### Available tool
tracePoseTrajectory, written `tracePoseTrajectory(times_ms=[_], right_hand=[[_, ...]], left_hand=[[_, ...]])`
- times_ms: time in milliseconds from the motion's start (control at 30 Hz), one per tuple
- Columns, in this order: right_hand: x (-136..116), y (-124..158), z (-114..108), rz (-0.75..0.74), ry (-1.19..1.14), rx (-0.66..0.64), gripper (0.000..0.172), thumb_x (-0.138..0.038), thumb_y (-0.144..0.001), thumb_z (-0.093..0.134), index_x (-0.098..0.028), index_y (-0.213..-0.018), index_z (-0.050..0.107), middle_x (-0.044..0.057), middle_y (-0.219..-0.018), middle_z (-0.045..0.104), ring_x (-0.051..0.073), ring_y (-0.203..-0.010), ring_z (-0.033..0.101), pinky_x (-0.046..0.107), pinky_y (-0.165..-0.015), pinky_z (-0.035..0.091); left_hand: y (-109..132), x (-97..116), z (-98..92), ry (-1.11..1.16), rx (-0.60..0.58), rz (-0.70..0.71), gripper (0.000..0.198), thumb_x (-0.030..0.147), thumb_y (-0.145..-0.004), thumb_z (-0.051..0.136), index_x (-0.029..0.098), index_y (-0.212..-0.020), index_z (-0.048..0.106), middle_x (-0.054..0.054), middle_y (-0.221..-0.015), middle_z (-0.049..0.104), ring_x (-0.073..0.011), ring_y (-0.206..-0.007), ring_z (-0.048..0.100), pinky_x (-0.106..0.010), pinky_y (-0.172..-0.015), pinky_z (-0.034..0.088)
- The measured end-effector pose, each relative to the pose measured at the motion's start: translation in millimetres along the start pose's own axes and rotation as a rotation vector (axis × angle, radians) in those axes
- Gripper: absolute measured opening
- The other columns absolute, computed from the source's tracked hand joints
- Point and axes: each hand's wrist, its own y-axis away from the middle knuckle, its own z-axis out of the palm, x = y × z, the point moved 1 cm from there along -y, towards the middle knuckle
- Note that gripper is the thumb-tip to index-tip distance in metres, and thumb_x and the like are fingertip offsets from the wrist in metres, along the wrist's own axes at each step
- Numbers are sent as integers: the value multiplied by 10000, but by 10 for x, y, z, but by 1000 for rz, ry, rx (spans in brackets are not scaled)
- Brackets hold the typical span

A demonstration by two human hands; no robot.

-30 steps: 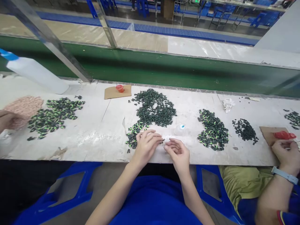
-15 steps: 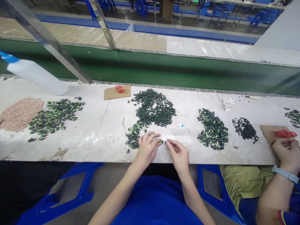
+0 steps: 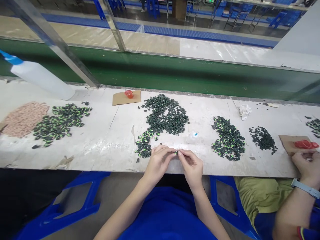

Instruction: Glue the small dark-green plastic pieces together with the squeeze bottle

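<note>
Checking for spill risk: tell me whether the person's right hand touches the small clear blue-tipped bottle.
Apart. Head view shows bare white tabletop between the right hand and the bottle.

The small piece (image 3: 176, 152) is showing dark green with a bright green fleck. The big heap (image 3: 165, 115) is looking dark green, almost black, while the little heap (image 3: 144, 144) is flashing bright green spots among dark ones. The tabletop (image 3: 100, 133) is showing scuffed, stained white. The pink pile (image 3: 23, 118) is glowing a dusty beige-pink, and the speckled pile (image 3: 60, 123) is mixing dark green with bright green. The cap (image 3: 128, 93) is showing red on brown cardboard (image 3: 120, 99). The bottle (image 3: 40, 80) is showing white with a blue top, the belt (image 3: 175, 73) deep green, the shirt (image 3: 162, 213) vivid blue.
</note>
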Motion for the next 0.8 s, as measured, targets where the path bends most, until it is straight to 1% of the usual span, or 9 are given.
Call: tracePoseTrajectory(times_ms=[100,167,333,433,600,800], right_hand=[[-18,19,-5,-136,42,14,80,-225,-806,653,-220,-833,728,46,-836,728,192,-815,683,343,-755,562],[-26,32,-7,-199,67,23,90,-214,-816,639,-221,-843,724,52,-829,723,195,-807,679,353,-739,563],[-78,39,-24,-317,123,33,97,-171,-805,637,-224,-827,715,58,-801,722,202,-767,684,368,-692,569],[-141,20,-61,-363,154,-6,112,-149,-792,638,-230,-816,712,54,-795,728,200,-740,686,368,-670,569],[-210,-7,-135,-369,163,-89,112,-157,-756,666,-230,-833,701,42,-768,727,190,-685,668,356,-634,565],[-171,3,-147,-251,80,-96,159,-152,-738,673,-216,-883,667,26,-773,709,152,-652,655,290,-616,566]], left_hand=[[7,75,-18,161,31,-63,99,222,-817,630,205,-873,709,-46,-853,706,-192,-832,654,-323,-782,505],[6,120,-27,240,46,-109,90,222,-787,655,199,-843,722,-49,-834,707,-190,-808,663,-307,-754,532],[3,173,-37,383,58,-210,72,216,-734,691,188,-780,739,-50,-787,725,-193,-762,677,-307,-746,558],[5,188,-48,415,58,-228,75,203,-724,696,196,-778,748,-46,-784,728,-193,-765,676,-308,-746,557],[-4,243,-94,386,58,-173,77,194,-703,714,210,-763,759,-45,-746,718,-194,-747,660,-308,-717,545],[6,296,-112,319,51,-92,104,163,-710,703,226,-776,755,-37,-751,715,-189,-772,643,-310,-735,523]])
